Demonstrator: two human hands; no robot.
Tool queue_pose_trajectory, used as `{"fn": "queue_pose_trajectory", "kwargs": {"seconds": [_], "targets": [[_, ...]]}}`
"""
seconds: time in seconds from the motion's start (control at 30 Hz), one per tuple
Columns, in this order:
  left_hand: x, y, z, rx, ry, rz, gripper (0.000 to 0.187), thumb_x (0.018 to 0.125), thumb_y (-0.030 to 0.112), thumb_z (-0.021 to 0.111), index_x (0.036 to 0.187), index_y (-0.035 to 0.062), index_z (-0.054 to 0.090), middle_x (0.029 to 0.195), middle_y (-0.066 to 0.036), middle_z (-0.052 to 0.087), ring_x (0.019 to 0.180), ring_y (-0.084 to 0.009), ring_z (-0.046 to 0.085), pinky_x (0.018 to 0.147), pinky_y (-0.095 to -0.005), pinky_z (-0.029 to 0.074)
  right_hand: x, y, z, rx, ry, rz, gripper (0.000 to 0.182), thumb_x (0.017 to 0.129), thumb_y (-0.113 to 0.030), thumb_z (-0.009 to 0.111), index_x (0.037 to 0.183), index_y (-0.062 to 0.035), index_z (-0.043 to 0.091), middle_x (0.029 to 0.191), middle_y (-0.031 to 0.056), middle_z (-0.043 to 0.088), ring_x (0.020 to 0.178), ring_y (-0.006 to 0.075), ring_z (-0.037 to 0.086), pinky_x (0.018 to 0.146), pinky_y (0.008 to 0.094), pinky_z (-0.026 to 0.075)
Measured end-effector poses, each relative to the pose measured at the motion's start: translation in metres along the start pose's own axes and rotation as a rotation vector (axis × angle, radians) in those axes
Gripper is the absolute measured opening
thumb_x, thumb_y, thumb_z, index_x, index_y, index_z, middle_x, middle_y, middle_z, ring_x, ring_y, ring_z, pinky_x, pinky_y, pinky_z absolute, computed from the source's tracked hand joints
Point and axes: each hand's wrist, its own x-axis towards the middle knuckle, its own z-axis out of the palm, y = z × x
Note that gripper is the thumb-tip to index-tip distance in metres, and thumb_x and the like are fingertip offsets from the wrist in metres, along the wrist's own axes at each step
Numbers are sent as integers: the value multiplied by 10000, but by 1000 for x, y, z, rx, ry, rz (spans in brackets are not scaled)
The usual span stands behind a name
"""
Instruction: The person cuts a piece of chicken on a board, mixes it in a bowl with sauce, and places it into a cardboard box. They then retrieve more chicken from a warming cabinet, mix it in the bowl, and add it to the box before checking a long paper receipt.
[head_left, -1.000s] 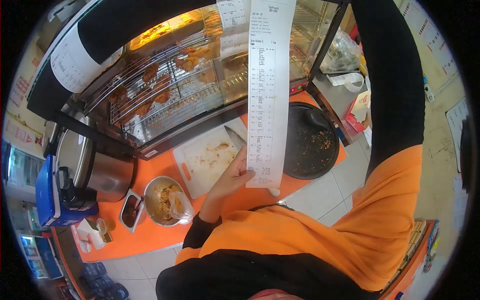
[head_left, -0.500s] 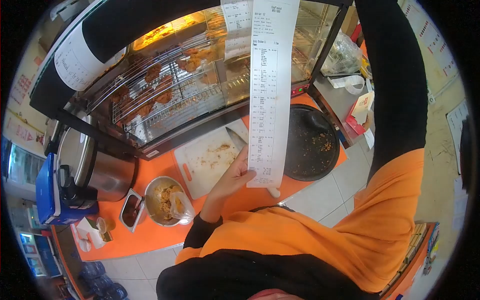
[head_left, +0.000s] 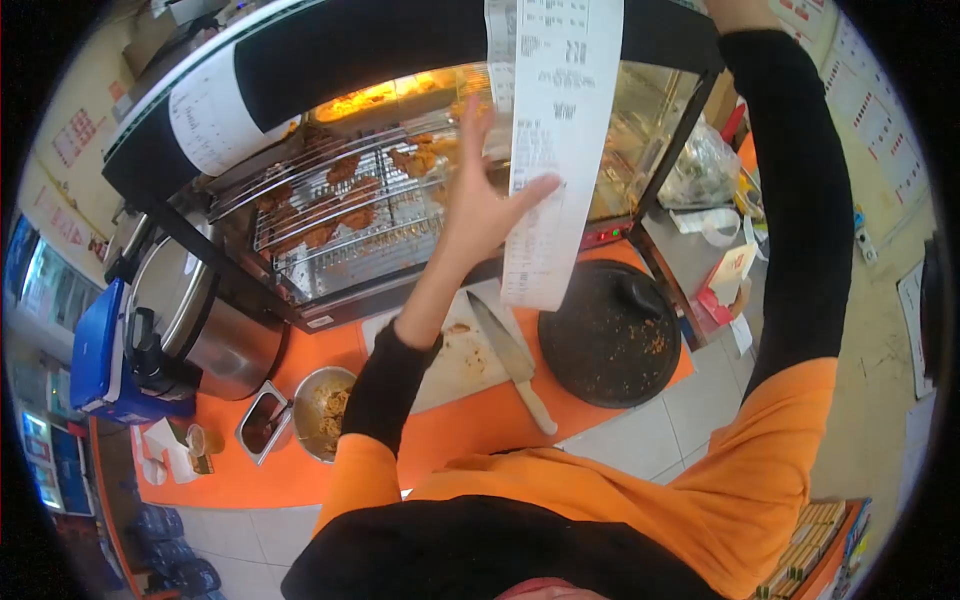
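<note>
A long printed paper receipt (head_left: pixel 562 235) hangs in front of the glass food warmer (head_left: pixel 345 300). My left hand (head_left: pixel 480 210) is raised beside it, with the thumb lying across the paper's front. The index finger stretches upward, apart from the thumb, and nothing shows gripped between them. My right hand (head_left: pixel 740 14) is at the top edge, its fingers cut off by the frame, so what it holds cannot be seen. Behind the long receipt hangs a second paper slip (head_left: pixel 500 55). Pieces of fried chicken (head_left: pixel 355 205) lie on the warmer's wire rack.
On the orange counter (head_left: pixel 470 440) are a white cutting board (head_left: pixel 445 385), a knife (head_left: pixel 505 340), a round black tray (head_left: pixel 585 345), a bowl of crumbly food (head_left: pixel 305 405) and a metal sauce container (head_left: pixel 265 425). A large steel pot (head_left: pixel 235 345) and blue box (head_left: pixel 95 370) stand at left.
My left hand has moved up from the receipt's lower end, and its fingers have spread. The receipt's lower end hangs higher, showing different print. The knife is now more exposed.
</note>
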Motion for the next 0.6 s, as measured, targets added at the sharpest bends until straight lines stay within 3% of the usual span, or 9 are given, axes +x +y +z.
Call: {"fn": "queue_pose_trajectory", "kwargs": {"seconds": [0.07, 0.1, 0.2, 0.33, 0.4, 0.47, 0.6], "targets": [[25, 13, 14, -396, -88, -83, 814, 784, 53, 669, 1402, 18, 141, 1248, -199, 505, 1087, -215, 545, 868, -313, 467, -5, -2, -6, 27, -26, 9, 235, 765, -242, 573, 912, -64, 618, 880, 124, 614, 858, 266, 586, 763, 351, 469], [27, 16, 18, -529, -82, -124, 546, 830, 49, 622, 1304, -40, 365, 1031, -128, 638, 884, -135, 620, 715, -243, 506, -8, -4, -9, 45, -30, 9, 248, 768, -258, 575, 921, -67, 619, 888, 122, 616, 864, 263, 587, 767, 351, 469], [13, 20, 10, -331, -141, -236, 307, 840, 71, 617, 1107, -72, 564, 918, -103, 666, 805, -107, 621, 696, -237, 502, -20, -21, -36, 126, -32, 6, 288, 777, -307, 581, 945, -77, 623, 910, 114, 622, 881, 254, 588, 780, 351, 468], [-11, 28, -8, -114, -266, -285, 206, 842, 92, 619, 984, -56, 639, 854, -85, 673, 754, -86, 609, 659, -233, 492, -47, -83, -97, 382, -37, -86, 342, 790, -372, 588, 979, -90, 629, 939, 103, 629, 905, 243, 590, 797, 351, 466], [-19, 37, -14, -43, -377, -331, 209, 838, 94, 623, 989, -50, 639, 829, -74, 675, 728, -79, 602, 640, -234, 484, -66, -126, -124, 617, -188, -173, 369, 796, -404, 592, 995, -96, 632, 954, 98, 633, 916, 237, 591, 806, 351, 466], [-28, 42, -20, 56, -447, -343, 211, 838, 95, 631, 1002, -39, 640, 837, -41, 663, 731, -53, 576, 640, -212, 467, -82, -167, -138, 809, -470, -233, 396, 802, -437, 596, 1012, -103, 634, 969, 92, 637, 928, 232, 592, 814, 351, 465], [-46, 52, -35, 114, -492, -368, 228, 822, 115, 649, 998, -29, 633, 857, -30, 668, 767, -65, 576, 679, -228, 463, -72, -199, -142, 925, -1038, -172, 464, 780, -513, 592, 1022, -120, 641, 982, 90, 639, 919, 228, 602, 804, 357, 475]]}}
